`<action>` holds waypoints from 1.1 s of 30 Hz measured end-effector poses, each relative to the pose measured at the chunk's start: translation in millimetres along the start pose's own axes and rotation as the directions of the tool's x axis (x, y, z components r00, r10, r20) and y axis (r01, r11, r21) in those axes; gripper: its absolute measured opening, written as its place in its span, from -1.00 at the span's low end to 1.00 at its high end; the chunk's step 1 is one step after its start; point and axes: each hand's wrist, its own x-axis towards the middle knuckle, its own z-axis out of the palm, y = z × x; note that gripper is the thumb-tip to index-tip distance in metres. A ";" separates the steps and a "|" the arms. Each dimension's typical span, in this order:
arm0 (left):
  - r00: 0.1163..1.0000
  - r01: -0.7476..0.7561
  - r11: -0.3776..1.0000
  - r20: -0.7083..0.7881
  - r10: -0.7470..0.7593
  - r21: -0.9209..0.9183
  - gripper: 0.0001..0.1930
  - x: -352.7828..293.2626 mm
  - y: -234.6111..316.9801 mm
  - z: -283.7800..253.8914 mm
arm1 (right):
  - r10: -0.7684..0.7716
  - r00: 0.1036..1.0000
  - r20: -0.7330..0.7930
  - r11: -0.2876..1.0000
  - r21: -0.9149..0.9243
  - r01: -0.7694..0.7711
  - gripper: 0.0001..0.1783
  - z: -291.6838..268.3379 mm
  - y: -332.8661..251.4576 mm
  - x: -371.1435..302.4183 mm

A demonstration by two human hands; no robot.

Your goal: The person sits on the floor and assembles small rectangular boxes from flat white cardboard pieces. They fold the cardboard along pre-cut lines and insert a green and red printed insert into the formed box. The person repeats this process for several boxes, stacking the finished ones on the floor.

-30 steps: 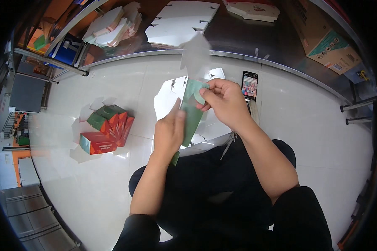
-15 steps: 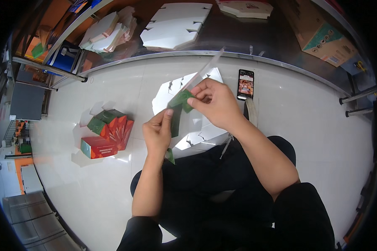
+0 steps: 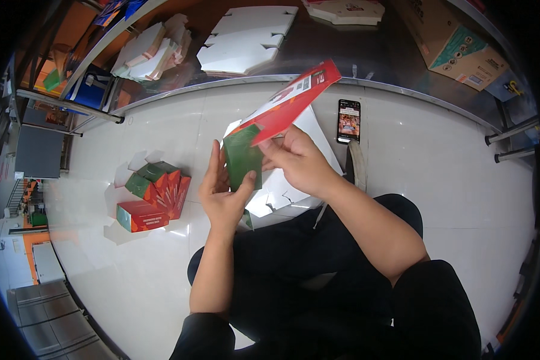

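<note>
A red and green printed carton (image 3: 241, 155), partly folded, is held up in front of me, with its red flap tilted toward the upper right. My left hand (image 3: 223, 201) grips the green panel from the left, thumb on the near face and fingers partly hidden behind. At the base of the red flap, the fingers of my right hand (image 3: 305, 165) are closed on the card. Just below lies a pile of flat white die-cut cartons (image 3: 315, 141), partly covered by the held carton and my right hand. A small green flap hangs under my left wrist.
Several red and green folded cartons (image 3: 162, 189) stand fanned out on the tiled floor at left. A phone (image 3: 348, 122) lies at right beside a pale strap-like thing (image 3: 358, 165). Ahead, a metal shelf holds white flat cartons (image 3: 246, 36) and a brown cardboard box (image 3: 444, 45).
The carton has turned so its red printed side shows where the white edge was. My left hand has opened wider around the green panel, and my right hand has moved slightly down.
</note>
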 end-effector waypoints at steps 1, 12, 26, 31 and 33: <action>0.999 -0.040 0.999 -0.020 0.040 0.012 -0.21 -0.6 0.3 -1.5 | -0.018 1.000 0.001 1.000 0.026 0.018 -0.72 3.9 -5.9 -1.7; 0.987 -0.116 0.964 -0.083 0.139 0.240 -0.25 -6.6 -9.0 -13.7 | -0.392 0.911 -0.129 0.868 -0.380 0.320 -0.61 8.7 0.8 -3.7; 0.989 0.064 0.992 0.127 -0.079 0.113 -0.07 5.4 9.6 -13.6 | -0.216 0.976 0.039 0.791 -0.579 0.199 -0.57 9.6 -0.2 -13.1; 0.969 0.097 0.966 0.200 -0.147 0.240 -0.12 8.7 5.3 -21.6 | -0.251 0.957 0.146 0.614 -0.740 0.274 -0.40 8.3 11.0 -16.4; 0.993 0.114 0.990 0.027 -0.117 0.076 -0.24 10.3 -6.3 -33.2 | -0.087 0.977 0.195 0.729 -0.656 0.196 -0.33 14.3 -13.1 -12.4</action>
